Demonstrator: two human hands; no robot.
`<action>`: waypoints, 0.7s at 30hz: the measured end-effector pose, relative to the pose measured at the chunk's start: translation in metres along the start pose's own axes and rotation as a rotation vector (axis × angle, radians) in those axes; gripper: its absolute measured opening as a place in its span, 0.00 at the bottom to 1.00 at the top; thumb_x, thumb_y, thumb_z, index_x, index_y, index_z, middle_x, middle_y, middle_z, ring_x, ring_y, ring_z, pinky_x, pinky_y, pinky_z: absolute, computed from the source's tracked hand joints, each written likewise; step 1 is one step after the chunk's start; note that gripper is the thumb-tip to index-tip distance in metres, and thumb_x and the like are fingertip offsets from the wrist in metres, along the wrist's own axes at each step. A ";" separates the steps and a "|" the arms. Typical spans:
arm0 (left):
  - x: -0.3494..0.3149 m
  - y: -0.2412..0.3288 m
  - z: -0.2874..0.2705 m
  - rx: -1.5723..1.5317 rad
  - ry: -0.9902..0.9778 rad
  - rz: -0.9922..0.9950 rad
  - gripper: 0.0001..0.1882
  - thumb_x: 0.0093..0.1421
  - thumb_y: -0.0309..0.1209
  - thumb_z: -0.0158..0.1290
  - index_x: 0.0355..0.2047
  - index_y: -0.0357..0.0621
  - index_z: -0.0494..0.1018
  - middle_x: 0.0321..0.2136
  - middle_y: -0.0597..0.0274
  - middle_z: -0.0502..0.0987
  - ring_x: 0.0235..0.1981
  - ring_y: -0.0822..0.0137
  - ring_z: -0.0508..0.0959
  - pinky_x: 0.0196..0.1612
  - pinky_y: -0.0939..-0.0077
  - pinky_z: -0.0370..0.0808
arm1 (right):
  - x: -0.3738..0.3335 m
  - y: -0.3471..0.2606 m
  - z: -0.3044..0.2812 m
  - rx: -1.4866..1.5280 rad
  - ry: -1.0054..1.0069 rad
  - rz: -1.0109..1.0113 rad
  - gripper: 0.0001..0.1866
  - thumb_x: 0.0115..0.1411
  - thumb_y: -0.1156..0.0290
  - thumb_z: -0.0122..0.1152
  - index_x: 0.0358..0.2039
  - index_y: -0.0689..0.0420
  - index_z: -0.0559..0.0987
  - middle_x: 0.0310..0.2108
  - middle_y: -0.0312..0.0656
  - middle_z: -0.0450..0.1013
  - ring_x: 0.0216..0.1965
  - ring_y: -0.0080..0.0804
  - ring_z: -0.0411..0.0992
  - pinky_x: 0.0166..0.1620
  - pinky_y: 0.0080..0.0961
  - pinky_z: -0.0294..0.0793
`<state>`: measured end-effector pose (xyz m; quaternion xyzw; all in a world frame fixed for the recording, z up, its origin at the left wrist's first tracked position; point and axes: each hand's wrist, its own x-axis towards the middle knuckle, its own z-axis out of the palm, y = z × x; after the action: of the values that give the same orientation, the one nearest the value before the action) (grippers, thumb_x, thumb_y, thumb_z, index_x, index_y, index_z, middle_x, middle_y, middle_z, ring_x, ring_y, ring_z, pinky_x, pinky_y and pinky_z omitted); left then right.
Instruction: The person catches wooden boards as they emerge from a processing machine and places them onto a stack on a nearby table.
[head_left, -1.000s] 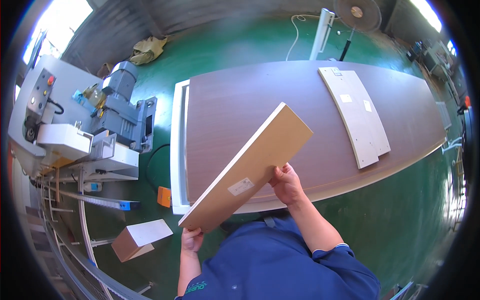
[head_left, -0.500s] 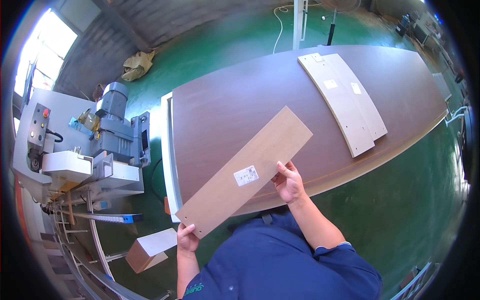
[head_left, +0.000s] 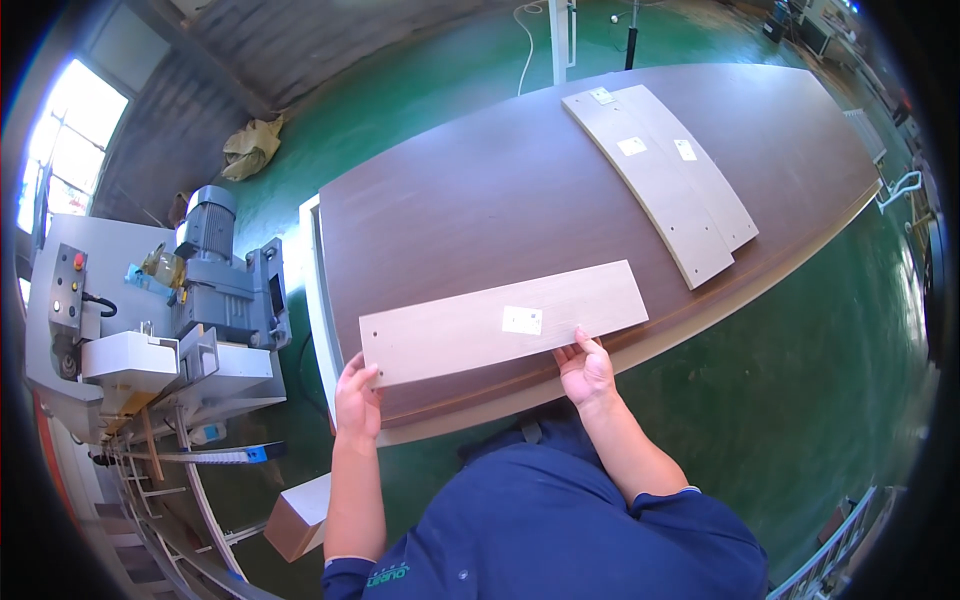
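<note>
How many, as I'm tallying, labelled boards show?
3: one board in left hand and right hand; second board and third board together, farther right on the brown panel; more may hide beneath.

The board has turned.
Before, it slanted steeply up to the right; now it runs almost straight across. The left hand has come up with the board's left end.

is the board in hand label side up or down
Up: the white label shows on the upward face of the held board, which the left hand holds at one end and the right hand at its near edge.
</note>
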<state>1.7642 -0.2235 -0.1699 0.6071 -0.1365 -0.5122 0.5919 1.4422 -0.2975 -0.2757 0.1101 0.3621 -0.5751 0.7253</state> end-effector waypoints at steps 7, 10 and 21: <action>0.068 0.014 0.040 0.173 -0.031 0.048 0.23 0.53 0.26 0.56 0.51 0.42 0.68 0.43 0.61 0.74 0.45 0.66 0.71 0.46 0.70 0.65 | -0.024 -0.016 -0.006 -0.092 0.028 0.100 0.14 0.62 0.72 0.54 0.48 0.58 0.69 0.45 0.47 0.72 0.44 0.40 0.73 0.48 0.37 0.76; 0.112 0.022 0.060 0.156 -0.104 0.160 0.26 0.53 0.26 0.56 0.54 0.39 0.66 0.49 0.57 0.70 0.47 0.63 0.70 0.49 0.67 0.65 | -0.049 -0.023 0.007 -0.385 0.031 0.324 0.12 0.62 0.73 0.54 0.45 0.60 0.71 0.40 0.47 0.74 0.38 0.38 0.75 0.43 0.34 0.78; 0.068 0.009 0.050 0.329 -0.310 0.153 0.18 0.61 0.29 0.51 0.51 0.40 0.66 0.49 0.57 0.72 0.45 0.64 0.74 0.49 0.72 0.70 | 0.055 -0.071 0.069 -2.345 -0.410 -1.144 0.29 0.54 0.59 0.63 0.57 0.47 0.71 0.62 0.47 0.60 0.64 0.46 0.53 0.66 0.46 0.46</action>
<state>1.7592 -0.3071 -0.1819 0.5972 -0.3532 -0.5238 0.4942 1.4092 -0.4011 -0.2444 -0.8351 0.5215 -0.1517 0.0874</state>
